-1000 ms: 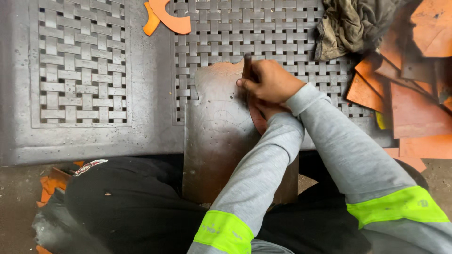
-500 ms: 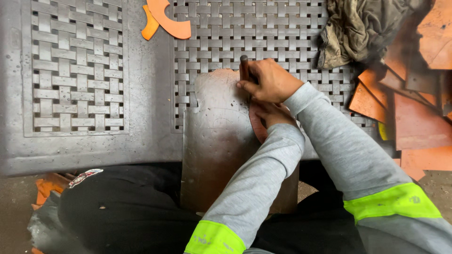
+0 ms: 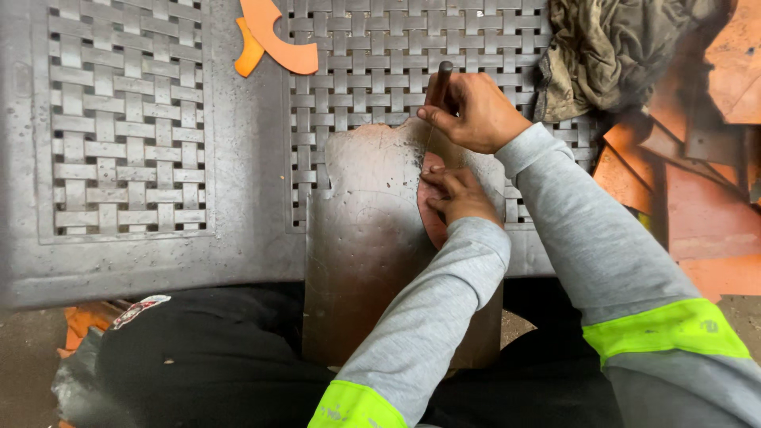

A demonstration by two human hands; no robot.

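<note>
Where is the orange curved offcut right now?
In the head view, the orange curved offcut lies top centre-left on the grey woven surface, up and left of the right hand.

Free: woven worktop [image 3: 127, 135] left of fingers [image 3: 441, 184]. Obstacles: orange offcuts [image 3: 277, 43] beyond-left; crumpled rag [image 3: 602, 55] and stacked orange sheets [image 3: 697, 198] right.

**Surroundings of the work surface**

A grey plastic bench [image 3: 246, 182] with two woven-lattice panels spans the view. Two curved orange offcuts [image 3: 277, 43] lie overlapping at its top edge. A crumpled, soiled rag [image 3: 602, 59] sits top right. Beside it, flat orange and brown sheets [image 3: 697, 206] are stacked loosely (material not discernible). More orange scraps [image 3: 79, 321] lie low on the left, below the bench.
</note>
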